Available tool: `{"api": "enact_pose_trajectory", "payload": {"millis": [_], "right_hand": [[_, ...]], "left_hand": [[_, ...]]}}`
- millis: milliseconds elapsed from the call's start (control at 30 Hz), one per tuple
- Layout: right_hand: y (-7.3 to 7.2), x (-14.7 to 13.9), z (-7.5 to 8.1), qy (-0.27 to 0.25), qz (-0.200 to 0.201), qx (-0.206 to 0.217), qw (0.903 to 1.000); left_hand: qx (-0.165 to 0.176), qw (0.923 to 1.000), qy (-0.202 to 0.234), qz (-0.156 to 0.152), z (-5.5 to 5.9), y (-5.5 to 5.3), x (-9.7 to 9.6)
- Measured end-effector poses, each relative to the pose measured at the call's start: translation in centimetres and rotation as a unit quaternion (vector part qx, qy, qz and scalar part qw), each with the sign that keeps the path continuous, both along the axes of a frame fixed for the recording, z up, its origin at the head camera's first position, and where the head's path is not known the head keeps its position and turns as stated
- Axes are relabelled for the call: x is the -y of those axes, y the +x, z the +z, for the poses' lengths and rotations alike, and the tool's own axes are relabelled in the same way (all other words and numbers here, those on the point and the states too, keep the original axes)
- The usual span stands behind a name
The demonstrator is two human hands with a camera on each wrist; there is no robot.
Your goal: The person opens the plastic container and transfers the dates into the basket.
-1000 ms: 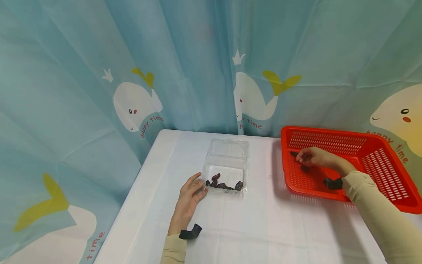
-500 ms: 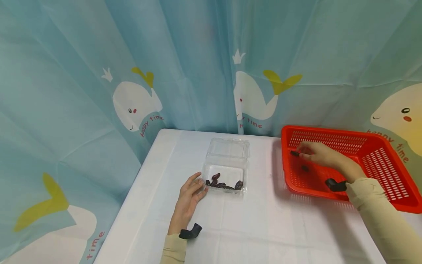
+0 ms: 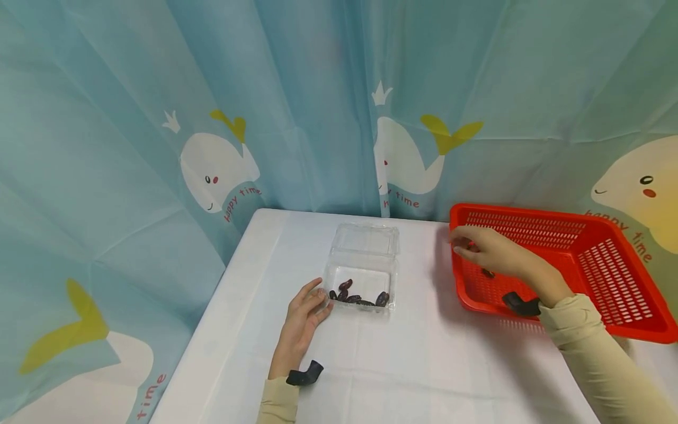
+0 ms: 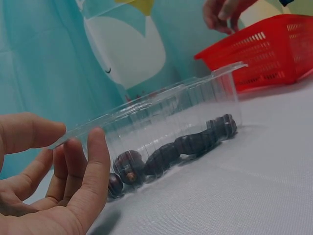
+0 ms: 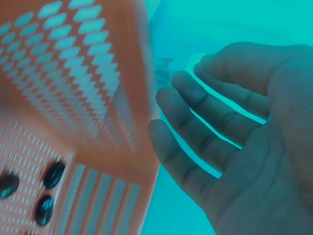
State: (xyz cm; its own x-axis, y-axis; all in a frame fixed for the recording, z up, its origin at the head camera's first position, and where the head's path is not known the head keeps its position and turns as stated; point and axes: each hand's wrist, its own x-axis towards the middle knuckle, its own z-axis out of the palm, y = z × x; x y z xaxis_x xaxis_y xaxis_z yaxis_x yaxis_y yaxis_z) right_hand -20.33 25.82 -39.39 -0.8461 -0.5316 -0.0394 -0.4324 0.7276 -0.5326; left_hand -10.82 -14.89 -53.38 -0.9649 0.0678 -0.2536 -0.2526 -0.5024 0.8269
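Observation:
My left hand (image 3: 304, 312) grips the near left corner of a clear plastic clamshell box (image 3: 393, 271), thumb on the rim and fingers below it in the left wrist view. The lid (image 3: 365, 240) lies folded back. Several dark, wrinkled dates (image 4: 164, 157) lie along the box's near side. My right hand (image 3: 492, 250) hovers over the left rim of a red plastic basket (image 3: 535, 318), fingers bent and thumb close to the index finger in the right wrist view (image 5: 244, 117). I cannot tell whether a date is between those fingertips. Loose dates (image 5: 54, 175) lie on the basket floor.
A white cloth (image 3: 402, 365) covers the table, with the box near the middle and the basket at the right. Behind the table hangs a light blue curtain (image 3: 318, 118) printed with whales. The basket's raised perforated walls stand around the dates inside.
My right hand has moved left from inside the basket to above its left rim. The left hand and the box have stayed in place.

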Motion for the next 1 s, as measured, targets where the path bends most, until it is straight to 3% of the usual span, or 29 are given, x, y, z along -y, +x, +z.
{"api": "enact_pose_trajectory", "payload": {"millis": [200,700,833,1000], "right_hand": [[0.5,2.7,0.1,0.008,0.031,-0.046,0.9984],[0.9,9.3,-1.7,0.046,0.142,-0.042,0.9879],[0.9,11.2,-2.8,0.049,0.173,-0.049,0.9825],[1.1,12.6,-4.3,0.043,0.196,-0.028,0.9792]], "left_hand": [[-0.005,1.0000,0.001,-0.002,0.1,0.0,0.1],[-0.001,1.0000,0.004,0.002,0.1,0.0,0.1],[-0.003,1.0000,-0.001,0.004,0.2,0.0,0.2],[0.001,1.0000,0.000,0.004,0.1,0.0,0.1]]}}
